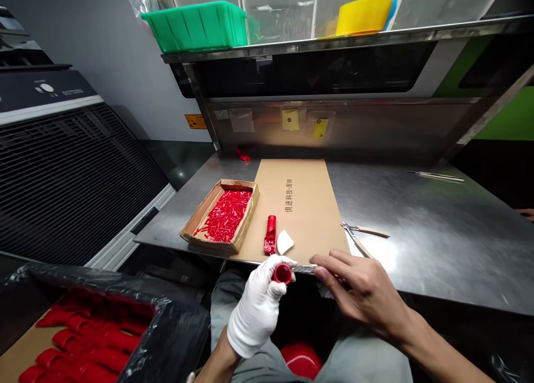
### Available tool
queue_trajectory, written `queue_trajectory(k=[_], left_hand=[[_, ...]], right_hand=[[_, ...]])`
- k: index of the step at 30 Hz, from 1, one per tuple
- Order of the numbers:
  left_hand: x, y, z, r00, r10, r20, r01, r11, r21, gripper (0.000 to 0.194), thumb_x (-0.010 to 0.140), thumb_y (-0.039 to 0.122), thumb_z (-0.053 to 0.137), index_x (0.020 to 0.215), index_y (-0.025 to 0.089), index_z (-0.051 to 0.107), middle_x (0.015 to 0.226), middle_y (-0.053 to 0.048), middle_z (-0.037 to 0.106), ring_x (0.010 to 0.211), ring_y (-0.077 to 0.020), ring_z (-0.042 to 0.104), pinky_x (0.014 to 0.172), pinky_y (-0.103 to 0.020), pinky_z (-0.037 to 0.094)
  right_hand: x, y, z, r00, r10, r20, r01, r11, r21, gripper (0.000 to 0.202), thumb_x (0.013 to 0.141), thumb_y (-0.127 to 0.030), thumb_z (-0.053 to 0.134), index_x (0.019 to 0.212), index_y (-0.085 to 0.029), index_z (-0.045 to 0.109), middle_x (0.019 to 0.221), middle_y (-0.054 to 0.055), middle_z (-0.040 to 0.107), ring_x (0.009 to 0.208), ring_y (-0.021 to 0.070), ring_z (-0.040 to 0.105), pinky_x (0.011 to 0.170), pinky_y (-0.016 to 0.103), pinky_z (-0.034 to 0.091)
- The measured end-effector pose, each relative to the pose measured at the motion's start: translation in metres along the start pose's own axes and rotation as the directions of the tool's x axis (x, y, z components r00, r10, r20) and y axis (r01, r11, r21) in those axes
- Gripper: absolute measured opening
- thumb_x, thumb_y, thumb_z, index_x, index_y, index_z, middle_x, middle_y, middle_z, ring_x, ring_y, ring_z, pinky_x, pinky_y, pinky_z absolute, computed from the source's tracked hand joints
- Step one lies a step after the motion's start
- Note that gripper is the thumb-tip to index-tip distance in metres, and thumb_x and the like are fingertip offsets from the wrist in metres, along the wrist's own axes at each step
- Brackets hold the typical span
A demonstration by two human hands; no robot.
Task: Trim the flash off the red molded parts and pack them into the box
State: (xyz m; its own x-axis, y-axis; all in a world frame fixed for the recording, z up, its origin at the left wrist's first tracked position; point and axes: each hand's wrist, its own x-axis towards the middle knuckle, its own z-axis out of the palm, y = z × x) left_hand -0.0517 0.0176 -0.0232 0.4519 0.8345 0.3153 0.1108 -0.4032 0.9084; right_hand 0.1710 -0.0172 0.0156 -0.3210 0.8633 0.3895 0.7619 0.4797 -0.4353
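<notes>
My left hand [256, 308], in a white glove, is closed around a red plastic tube-shaped part [282, 273], its round open end facing up toward me. My bare right hand [359, 285] pinches a thin metal tool [304, 269], whose tip reaches the tube's right side; whether it touches cannot be made out. Just beyond my left hand, a second red plastic part [270, 235] lies on the cardboard sheet [306, 205], beside a small white piece [285, 242]. Pliers with tan handles [362, 238] lie past my right hand.
A cardboard tray [240, 244] of red scraps stands left on the metal table [417, 233]. A black-lined box [175, 327] at lower left holds several red parts. Tweezers [436, 176] lie far right. The shelf [292, 48] carries green [196, 27] and yellow [365, 15] bins.
</notes>
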Motion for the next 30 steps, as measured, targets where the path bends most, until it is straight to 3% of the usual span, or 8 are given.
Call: queue_trajectory(k=[6, 13, 18, 20, 23, 27, 30], left_hand=[[-0.001, 0.005, 0.002, 1.0, 0.012, -0.015, -0.012, 1.0, -0.007, 0.046, 0.094, 0.059, 0.036, 0.096, 0.019, 0.059, 0.083, -0.005, 0.061, 0.073, -0.0171, 0.058, 0.072, -0.029, 0.045], [-0.006, -0.006, 0.003, 0.996, -0.028, -0.08, 0.031, 0.999, 0.03, 0.04, 0.095, 0.052, 0.041, 0.109, 0.021, 0.06, 0.092, -0.006, 0.066, 0.081, -0.0185, 0.063, 0.078, -0.03, 0.048], [-0.006, -0.008, 0.004, 0.983, -0.093, -0.156, 0.103, 0.993, 0.054, 0.026, 0.091, 0.038, 0.057, 0.109, 0.021, 0.062, 0.099, -0.005, 0.068, 0.087, -0.0185, 0.064, 0.081, -0.029, 0.049], [-0.005, -0.008, 0.003, 0.976, -0.125, -0.18, 0.133, 0.991, 0.034, 0.025, 0.088, 0.036, 0.063, 0.107, 0.02, 0.062, 0.097, -0.004, 0.068, 0.087, -0.0181, 0.064, 0.081, -0.029, 0.05], [-0.003, -0.007, 0.002, 0.971, -0.128, -0.202, 0.135, 0.991, 0.023, 0.028, 0.082, 0.035, 0.071, 0.103, 0.02, 0.062, 0.095, -0.003, 0.068, 0.086, -0.0177, 0.065, 0.08, -0.028, 0.051], [-0.001, -0.007, 0.007, 0.98, -0.018, -0.2, 0.036, 0.995, 0.088, 0.035, 0.075, 0.03, 0.079, 0.103, 0.021, 0.061, 0.094, -0.002, 0.066, 0.084, -0.0166, 0.064, 0.079, -0.028, 0.051], [-0.001, -0.008, 0.013, 0.983, 0.083, -0.166, -0.064, 0.991, 0.118, 0.028, 0.077, 0.025, 0.077, 0.099, 0.022, 0.061, 0.095, -0.001, 0.064, 0.086, -0.0162, 0.063, 0.082, -0.029, 0.05]], right_hand=[[0.009, -0.007, -0.001, 0.994, -0.112, 0.007, 0.109, 0.95, -0.292, 0.031, 0.104, -0.031, 0.038, 0.1, -0.02, 0.067, 0.067, 0.0, 0.046, 0.054, 0.0132, 0.04, 0.051, 0.032, 0.021], [0.006, -0.007, 0.003, 0.997, -0.062, 0.039, 0.069, 0.967, -0.246, 0.031, 0.105, -0.033, 0.037, 0.101, -0.023, 0.066, 0.065, -0.001, 0.047, 0.051, 0.0124, 0.041, 0.049, 0.031, 0.018], [0.001, -0.008, 0.007, 0.999, -0.003, 0.032, 0.01, 0.978, -0.209, 0.029, 0.104, -0.033, 0.038, 0.102, -0.025, 0.066, 0.067, -0.001, 0.051, 0.051, 0.0124, 0.045, 0.048, 0.031, 0.019], [0.0, -0.008, 0.006, 0.997, 0.036, 0.071, -0.026, 0.99, -0.137, 0.029, 0.104, -0.034, 0.039, 0.101, -0.025, 0.066, 0.067, -0.001, 0.052, 0.052, 0.0127, 0.046, 0.048, 0.03, 0.022], [0.0, -0.008, 0.002, 0.986, 0.122, 0.115, -0.134, 0.985, 0.105, 0.029, 0.104, -0.037, 0.04, 0.097, -0.025, 0.066, 0.072, -0.001, 0.057, 0.062, 0.0135, 0.052, 0.056, 0.028, 0.033], [0.011, -0.015, 0.005, 0.931, 0.291, 0.222, -0.358, 0.851, 0.385, 0.032, 0.098, -0.043, 0.051, 0.077, -0.021, 0.056, 0.064, -0.003, 0.052, 0.056, 0.0119, 0.046, 0.051, 0.025, 0.032], [0.024, -0.022, 0.011, 0.919, 0.238, 0.313, -0.37, 0.795, 0.481, 0.028, 0.096, -0.032, 0.052, 0.071, -0.02, 0.049, 0.062, -0.005, 0.048, 0.055, 0.0102, 0.042, 0.048, 0.024, 0.028]])
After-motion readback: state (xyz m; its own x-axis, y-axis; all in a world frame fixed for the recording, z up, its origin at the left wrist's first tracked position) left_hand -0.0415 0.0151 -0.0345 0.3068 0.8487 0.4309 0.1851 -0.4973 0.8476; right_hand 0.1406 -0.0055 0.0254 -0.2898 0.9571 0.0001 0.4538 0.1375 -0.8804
